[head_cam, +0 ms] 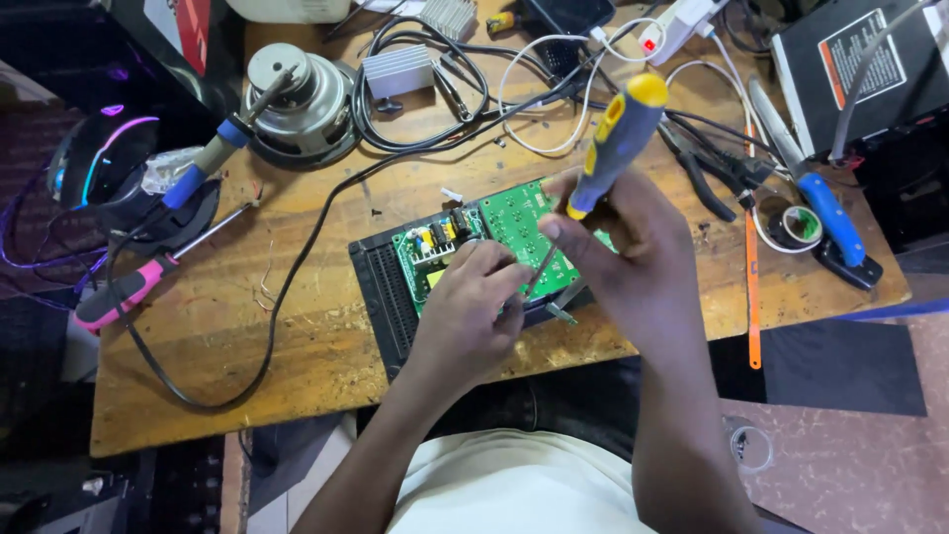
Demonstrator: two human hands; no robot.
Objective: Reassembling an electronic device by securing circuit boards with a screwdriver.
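Your left hand point(473, 314) rests fingers curled on the green rectangular circuit board point(514, 222), pinching the screwdriver's thin shaft near the wooden worktop's point(198, 346) front edge. Your right hand point(633, 247) grips the blue-and-yellow plastic-handled screwdriver point(615, 138), tilted. Board sits in a black plastic case point(381, 287), centre. Bare wood lies left. Far right: black box with white label point(855, 59).

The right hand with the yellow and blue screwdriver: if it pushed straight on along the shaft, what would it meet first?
Most likely the green circuit board. The right hand angles the screwdriver down-left, its tip beside the left hand fingers. Depth is unclear, so those fingers might be met first.
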